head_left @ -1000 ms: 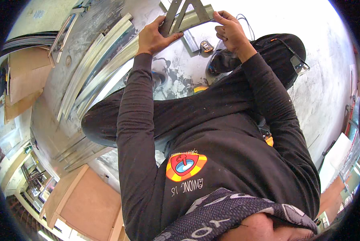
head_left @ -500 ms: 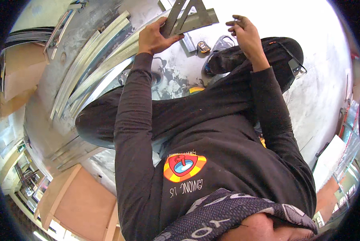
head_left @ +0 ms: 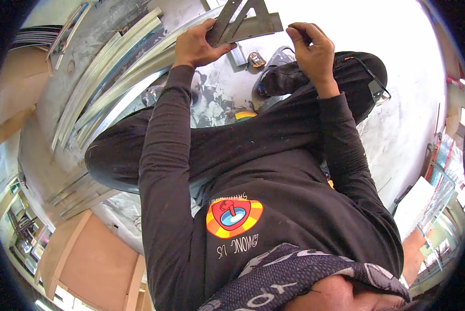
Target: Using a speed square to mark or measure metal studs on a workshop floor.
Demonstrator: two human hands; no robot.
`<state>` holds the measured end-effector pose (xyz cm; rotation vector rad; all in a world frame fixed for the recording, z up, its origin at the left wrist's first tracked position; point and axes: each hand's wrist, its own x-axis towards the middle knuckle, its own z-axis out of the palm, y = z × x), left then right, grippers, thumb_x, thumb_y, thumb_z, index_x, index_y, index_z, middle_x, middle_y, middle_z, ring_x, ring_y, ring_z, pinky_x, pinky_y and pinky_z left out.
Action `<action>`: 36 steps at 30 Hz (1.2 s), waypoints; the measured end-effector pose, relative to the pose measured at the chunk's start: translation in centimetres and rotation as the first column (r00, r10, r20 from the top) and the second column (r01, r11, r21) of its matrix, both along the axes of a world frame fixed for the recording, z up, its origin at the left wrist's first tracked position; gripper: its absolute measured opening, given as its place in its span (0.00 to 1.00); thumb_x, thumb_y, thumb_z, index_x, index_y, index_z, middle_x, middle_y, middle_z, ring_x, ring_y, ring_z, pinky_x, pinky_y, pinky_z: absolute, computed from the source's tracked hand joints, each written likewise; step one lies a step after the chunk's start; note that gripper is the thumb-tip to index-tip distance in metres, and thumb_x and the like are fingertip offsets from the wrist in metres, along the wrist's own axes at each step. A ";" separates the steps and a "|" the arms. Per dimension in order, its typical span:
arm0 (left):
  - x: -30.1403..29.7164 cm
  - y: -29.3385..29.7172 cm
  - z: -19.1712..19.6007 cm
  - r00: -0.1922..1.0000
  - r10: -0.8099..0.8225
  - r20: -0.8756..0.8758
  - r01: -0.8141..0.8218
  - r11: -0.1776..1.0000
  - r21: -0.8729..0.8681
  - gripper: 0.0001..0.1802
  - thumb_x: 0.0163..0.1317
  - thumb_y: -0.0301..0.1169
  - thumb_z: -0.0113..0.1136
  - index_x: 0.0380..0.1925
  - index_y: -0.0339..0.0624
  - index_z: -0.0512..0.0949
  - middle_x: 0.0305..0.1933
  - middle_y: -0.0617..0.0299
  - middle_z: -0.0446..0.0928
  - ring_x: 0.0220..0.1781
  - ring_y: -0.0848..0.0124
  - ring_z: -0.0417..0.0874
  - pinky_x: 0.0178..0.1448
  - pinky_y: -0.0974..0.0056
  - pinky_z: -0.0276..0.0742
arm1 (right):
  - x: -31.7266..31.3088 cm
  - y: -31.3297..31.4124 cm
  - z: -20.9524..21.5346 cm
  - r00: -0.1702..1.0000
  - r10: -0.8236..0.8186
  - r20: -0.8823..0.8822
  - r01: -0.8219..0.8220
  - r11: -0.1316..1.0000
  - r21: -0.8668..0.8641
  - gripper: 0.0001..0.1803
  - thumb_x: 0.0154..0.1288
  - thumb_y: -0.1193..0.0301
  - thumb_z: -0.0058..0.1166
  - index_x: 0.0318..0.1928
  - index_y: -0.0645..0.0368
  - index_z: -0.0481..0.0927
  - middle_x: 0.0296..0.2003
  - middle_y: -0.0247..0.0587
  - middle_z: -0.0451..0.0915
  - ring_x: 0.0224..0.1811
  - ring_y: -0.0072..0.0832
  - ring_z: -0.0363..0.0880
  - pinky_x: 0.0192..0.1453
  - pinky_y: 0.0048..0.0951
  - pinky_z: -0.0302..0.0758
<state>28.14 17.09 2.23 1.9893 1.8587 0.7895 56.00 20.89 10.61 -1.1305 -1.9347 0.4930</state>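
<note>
My left hand (head_left: 197, 46) grips a grey metal triangular square (head_left: 255, 27) by its left end, thumb along the lower edge. The square lies over the ends of long metal profiles (head_left: 139, 72), its top cut off by the picture's upper edge. Just right of the square's tip, my right hand (head_left: 314, 54) is raised with its fingers curled and pinched together. Whatever may be between those fingertips is too small or hidden to make out. A yellow and black tape measure (head_left: 256, 60) rests on the floor below the square.
I sit with legs crossed; my shoe (head_left: 281, 56) is beside the tape measure. Something yellow (head_left: 245, 115) shows by my leg. A brown wooden box (head_left: 100, 259) stands at lower left. Clear-wrapped material (head_left: 442, 160) leans at the right, near a white panel (head_left: 414, 202).
My right hand has moved slightly left and down toward the square's tip, and its fingers have drawn together. My left hand keeps its hold on the square. The whole view has shifted slightly.
</note>
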 end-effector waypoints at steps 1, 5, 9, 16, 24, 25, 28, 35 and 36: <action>0.1 0.0 0.1 1.000 0.002 0.008 -0.002 1.000 -0.018 0.44 0.39 0.64 0.75 0.52 0.48 0.81 0.37 0.56 0.86 0.38 0.59 0.89 0.45 0.57 0.83 | -0.1 -0.3 0.0 1.000 0.000 0.003 0.000 1.000 0.000 0.07 0.61 0.69 0.68 0.37 0.58 0.85 0.28 0.41 0.83 0.34 0.31 0.84 0.37 0.27 0.77; 0.1 0.0 0.1 1.000 -0.008 0.005 0.008 1.000 0.016 0.36 0.43 0.59 0.76 0.49 0.50 0.81 0.36 0.58 0.86 0.36 0.60 0.88 0.43 0.57 0.82 | -0.5 -0.3 -0.4 0.998 -0.035 0.044 0.036 0.999 -0.023 0.09 0.59 0.68 0.70 0.36 0.58 0.83 0.27 0.42 0.84 0.26 0.33 0.83 0.31 0.30 0.78; 0.3 0.0 0.2 1.000 -0.012 0.012 0.012 1.000 0.020 0.36 0.44 0.59 0.76 0.48 0.51 0.81 0.35 0.58 0.86 0.36 0.60 0.88 0.42 0.56 0.82 | -0.2 0.2 -1.2 0.996 0.087 -0.027 -0.082 0.987 0.134 0.09 0.61 0.69 0.68 0.38 0.57 0.82 0.27 0.44 0.84 0.25 0.34 0.84 0.30 0.32 0.79; 0.3 -0.1 0.2 1.000 -0.014 0.013 0.013 0.999 0.042 0.35 0.43 0.60 0.76 0.47 0.51 0.81 0.35 0.59 0.86 0.35 0.60 0.88 0.43 0.56 0.82 | -0.8 -0.6 -0.3 0.981 0.027 0.190 -0.044 0.996 0.083 0.07 0.63 0.73 0.63 0.41 0.58 0.83 0.34 0.49 0.85 0.32 0.45 0.86 0.35 0.36 0.82; 0.5 -0.2 0.1 1.000 -0.022 0.022 0.020 0.998 0.060 0.34 0.45 0.58 0.76 0.48 0.52 0.81 0.36 0.59 0.86 0.36 0.60 0.88 0.43 0.56 0.83 | -1.7 -0.2 -0.7 0.925 0.005 0.379 -0.055 0.991 0.120 0.06 0.64 0.73 0.60 0.40 0.58 0.84 0.33 0.47 0.85 0.33 0.44 0.85 0.36 0.39 0.81; 0.6 -0.2 0.2 1.000 -0.022 0.013 0.022 0.999 0.023 0.34 0.45 0.58 0.76 0.48 0.52 0.80 0.36 0.59 0.86 0.36 0.61 0.88 0.44 0.56 0.83 | -1.9 0.1 -0.7 0.902 -0.025 0.431 -0.045 0.987 0.152 0.06 0.62 0.74 0.62 0.40 0.59 0.86 0.33 0.46 0.85 0.32 0.43 0.85 0.36 0.36 0.81; 0.8 -0.4 0.6 0.999 -0.033 0.027 0.034 0.999 -0.034 0.34 0.45 0.58 0.76 0.49 0.52 0.80 0.36 0.59 0.86 0.36 0.61 0.88 0.43 0.57 0.83 | -2.0 0.5 -1.1 0.904 -0.038 0.426 -0.027 0.989 0.145 0.07 0.63 0.72 0.61 0.40 0.59 0.86 0.32 0.46 0.85 0.32 0.44 0.84 0.36 0.37 0.80; 0.9 -0.4 0.9 0.999 -0.023 0.027 0.025 0.996 -0.085 0.42 0.39 0.62 0.76 0.52 0.49 0.81 0.36 0.57 0.86 0.38 0.60 0.89 0.44 0.57 0.83 | -2.5 1.3 -1.6 0.940 -0.019 0.341 -0.044 0.983 0.176 0.07 0.64 0.70 0.60 0.38 0.59 0.85 0.29 0.46 0.84 0.29 0.45 0.82 0.34 0.40 0.78; 0.9 -0.4 1.0 0.999 -0.023 0.035 0.026 0.995 -0.099 0.41 0.39 0.62 0.77 0.51 0.50 0.81 0.36 0.58 0.86 0.38 0.60 0.89 0.44 0.56 0.83 | -2.6 1.7 -1.5 0.942 -0.009 0.336 -0.056 0.982 0.183 0.07 0.64 0.70 0.60 0.39 0.59 0.85 0.30 0.45 0.84 0.29 0.45 0.82 0.34 0.41 0.78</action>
